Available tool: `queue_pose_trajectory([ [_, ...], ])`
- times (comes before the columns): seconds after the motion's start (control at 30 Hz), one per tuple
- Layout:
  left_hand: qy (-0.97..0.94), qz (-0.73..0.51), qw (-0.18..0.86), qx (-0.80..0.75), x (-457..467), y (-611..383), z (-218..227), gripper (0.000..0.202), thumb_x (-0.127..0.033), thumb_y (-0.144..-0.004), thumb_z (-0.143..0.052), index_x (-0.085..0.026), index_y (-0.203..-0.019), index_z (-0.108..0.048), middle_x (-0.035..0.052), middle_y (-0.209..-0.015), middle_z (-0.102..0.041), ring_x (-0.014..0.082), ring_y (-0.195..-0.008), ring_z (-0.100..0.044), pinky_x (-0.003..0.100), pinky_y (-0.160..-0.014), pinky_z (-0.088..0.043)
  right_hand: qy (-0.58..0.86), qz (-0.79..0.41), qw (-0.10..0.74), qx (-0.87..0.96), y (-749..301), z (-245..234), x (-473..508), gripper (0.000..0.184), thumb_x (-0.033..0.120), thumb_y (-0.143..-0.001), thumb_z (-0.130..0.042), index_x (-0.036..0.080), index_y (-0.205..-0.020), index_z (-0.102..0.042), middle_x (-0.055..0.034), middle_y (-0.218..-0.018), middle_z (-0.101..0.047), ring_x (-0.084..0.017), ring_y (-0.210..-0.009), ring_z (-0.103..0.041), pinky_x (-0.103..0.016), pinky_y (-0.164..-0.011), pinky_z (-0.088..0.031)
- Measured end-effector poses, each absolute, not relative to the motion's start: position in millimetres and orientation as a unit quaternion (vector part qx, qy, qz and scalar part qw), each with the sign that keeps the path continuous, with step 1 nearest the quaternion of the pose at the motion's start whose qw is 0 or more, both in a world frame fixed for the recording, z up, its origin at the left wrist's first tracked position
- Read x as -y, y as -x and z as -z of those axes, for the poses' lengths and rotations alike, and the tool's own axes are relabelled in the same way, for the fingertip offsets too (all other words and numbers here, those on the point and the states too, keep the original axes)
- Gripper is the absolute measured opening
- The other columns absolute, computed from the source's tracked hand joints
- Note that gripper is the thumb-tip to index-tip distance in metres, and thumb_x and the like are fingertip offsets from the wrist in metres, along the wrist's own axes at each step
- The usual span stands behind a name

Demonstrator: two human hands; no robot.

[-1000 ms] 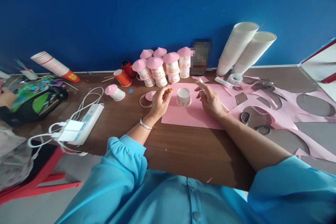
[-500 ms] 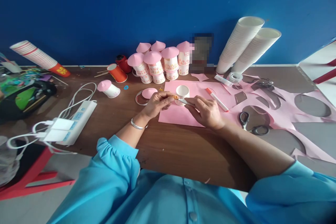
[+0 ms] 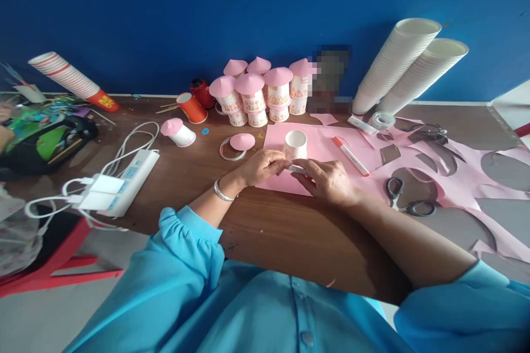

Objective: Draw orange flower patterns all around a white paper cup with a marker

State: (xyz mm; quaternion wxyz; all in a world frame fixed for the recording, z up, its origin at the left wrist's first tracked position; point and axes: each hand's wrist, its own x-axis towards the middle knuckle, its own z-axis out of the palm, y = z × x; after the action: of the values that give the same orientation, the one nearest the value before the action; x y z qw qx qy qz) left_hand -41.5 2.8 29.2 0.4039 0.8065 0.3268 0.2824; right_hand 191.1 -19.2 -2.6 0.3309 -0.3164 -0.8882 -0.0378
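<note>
My left hand (image 3: 265, 166) and my right hand (image 3: 327, 181) meet over the near edge of a pink paper sheet (image 3: 323, 143). Both pinch a small white stick-like item (image 3: 296, 168) between their fingertips; I cannot make out exactly what it is. Just behind the hands a small patterned paper cup (image 3: 295, 145) stands upright and open on the sheet. A white marker with an orange cap (image 3: 351, 155) lies on the sheet to the right of the cup. A pink paper cone (image 3: 242, 141) rests to the left, over a tape ring (image 3: 227, 153).
Several cups topped with pink cones (image 3: 260, 94) stand at the back by the blue wall. Two long stacks of white cups (image 3: 397, 66) lean at the right. Scissors (image 3: 403, 201) lie on cut pink paper (image 3: 464, 176). A power strip with cables (image 3: 124, 179) lies at the left.
My hands have come together in front of the cup and drawn toward me. A second ago the left held a small orange piece and the right a pen. The marker now lies on the sheet.
</note>
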Motion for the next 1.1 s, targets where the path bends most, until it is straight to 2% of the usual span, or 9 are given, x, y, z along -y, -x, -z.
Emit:
queue_pose_trajectory([
  [0.13,-0.819,-0.274,0.358,-0.356,0,38,-31,0.058,-0.063,-0.104,-0.042,-0.020,-0.066,-0.049,-0.0009,-0.061,-0.051,0.0136,-0.061,-0.048,0.029,-0.063,-0.039,0.357,-0.031,0.347,0.867,-187,7,21,0.025,0.036,-0.108,-0.053,0.020,-0.119,-0.070,-0.0041,-0.091,-0.085,-0.014,-0.060,-0.072,-0.027,-0.053,-0.042],
  [0.37,-0.857,-0.226,0.251,-0.389,3,37,-31,0.061,-0.064,-0.107,-0.025,-0.021,-0.073,-0.051,0.0019,-0.067,-0.056,0.0160,-0.064,-0.053,0.030,-0.063,-0.037,0.361,-0.114,0.371,0.848,-189,14,18,0.029,0.038,-0.106,-0.057,0.023,-0.126,-0.071,-0.0054,-0.097,-0.085,-0.016,-0.064,-0.075,-0.025,-0.059,-0.052],
  [0.53,-0.859,-0.222,0.245,-0.391,3,38,-25,0.066,-0.068,-0.106,-0.019,-0.021,-0.073,-0.052,0.0027,-0.069,-0.058,0.0162,-0.064,-0.054,0.031,-0.065,-0.039,0.346,-0.147,0.368,0.850,-189,15,17,0.028,0.036,-0.106,-0.057,0.025,-0.126,-0.073,-0.0065,-0.102,-0.085,-0.018,-0.075,-0.079,-0.025,-0.066,-0.057],
  [0.63,-0.853,-0.272,0.244,-0.373,1,41,-19,0.072,-0.077,-0.101,-0.020,-0.020,-0.079,-0.058,0.0039,-0.074,-0.062,0.0174,-0.066,-0.056,0.032,-0.067,-0.042,0.350,-0.168,0.367,0.845,-188,8,17,0.028,0.037,-0.105,-0.058,0.027,-0.125,-0.075,-0.0062,-0.100,-0.085,-0.018,-0.076,-0.079,-0.025,-0.067,-0.057],
  [0.73,-0.799,-0.367,0.247,-0.407,-2,44,-12,0.067,-0.076,-0.100,-0.030,-0.019,-0.098,-0.064,0.0055,-0.083,-0.066,0.0186,-0.073,-0.058,0.033,-0.072,-0.045,0.370,-0.186,0.408,0.813,-191,-3,15,0.030,0.038,-0.103,-0.061,0.025,-0.126,-0.075,-0.0055,-0.096,-0.083,-0.016,-0.070,-0.074,-0.026,-0.066,-0.056],
  [0.83,-0.712,-0.434,0.280,-0.476,-6,42,-5,0.053,-0.067,-0.096,-0.056,-0.019,-0.117,-0.061,0.0093,-0.103,-0.070,0.0211,-0.091,-0.063,0.033,-0.081,-0.049,0.435,-0.178,0.466,0.750,-197,-9,6,0.031,0.041,-0.101,-0.062,0.022,-0.122,-0.077,-0.0020,-0.079,-0.077,-0.014,-0.059,-0.061,-0.027,-0.061,-0.052],
  [0.9,-0.689,-0.447,0.325,-0.469,-8,37,-1,0.056,-0.058,-0.087,-0.073,-0.020,-0.126,-0.058,0.0137,-0.124,-0.068,0.0250,-0.108,-0.065,0.036,-0.089,-0.051,0.478,-0.178,0.480,0.714,-201,-6,-4,0.031,0.042,-0.100,-0.062,0.023,-0.118,-0.078,0.0006,-0.069,-0.070,-0.014,-0.058,-0.056,-0.028,-0.061,-0.049],
  [0.97,-0.683,-0.453,0.346,-0.457,-9,31,2,0.065,-0.047,-0.076,-0.086,-0.021,-0.130,-0.058,0.0162,-0.134,-0.066,0.0312,-0.122,-0.062,0.043,-0.101,-0.050,0.509,-0.198,0.460,0.701,-204,0,-15,0.032,0.042,-0.098,-0.061,0.022,-0.116,-0.079,0.0025,-0.062,-0.064,-0.014,-0.056,-0.053,-0.028,-0.059,-0.047],
  [1.1,-0.685,-0.456,0.354,-0.444,-9,18,3,0.069,-0.037,-0.067,-0.093,-0.022,-0.127,-0.063,0.0146,-0.127,-0.069,0.0399,-0.128,-0.061,0.056,-0.114,-0.044,0.523,-0.220,0.412,0.712,-203,13,-24,0.034,0.040,-0.096,-0.061,0.021,-0.117,-0.079,0.0008,-0.064,-0.069,-0.016,-0.058,-0.061,-0.027,-0.059,-0.049],
])
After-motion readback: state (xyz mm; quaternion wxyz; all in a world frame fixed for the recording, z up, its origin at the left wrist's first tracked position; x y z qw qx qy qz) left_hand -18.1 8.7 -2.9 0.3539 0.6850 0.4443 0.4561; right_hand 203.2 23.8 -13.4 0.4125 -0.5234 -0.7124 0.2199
